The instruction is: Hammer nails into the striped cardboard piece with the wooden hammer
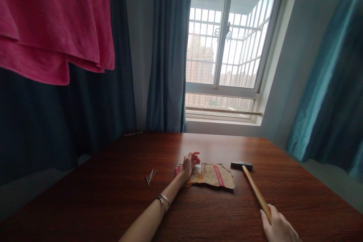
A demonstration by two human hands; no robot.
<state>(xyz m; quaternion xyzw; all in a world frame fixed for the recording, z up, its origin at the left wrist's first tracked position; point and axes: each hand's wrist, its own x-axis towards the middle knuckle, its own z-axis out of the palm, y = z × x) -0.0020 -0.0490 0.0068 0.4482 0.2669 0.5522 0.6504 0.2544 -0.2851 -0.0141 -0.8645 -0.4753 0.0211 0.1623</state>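
A hammer (256,191) with a dark metal head and a wooden handle lies diagonally at the right, its head toward the window. My right hand (279,225) is closed around the lower end of that handle. My left hand (190,164) rests on the left part of a flat, ragged piece of cardboard (227,181) with pink bands and many small dark marks. Its fingers are loosely bent and apart, and I see nothing held in them. Several thin nails (203,165) stand upright in the cardboard just right of those fingers.
Several loose nails (150,177) lie on the brown wooden table (113,200), left of the cardboard. Behind the table are a barred window (221,53) and dark blue curtains (170,53). A pink cloth (56,22) hangs at the upper left.
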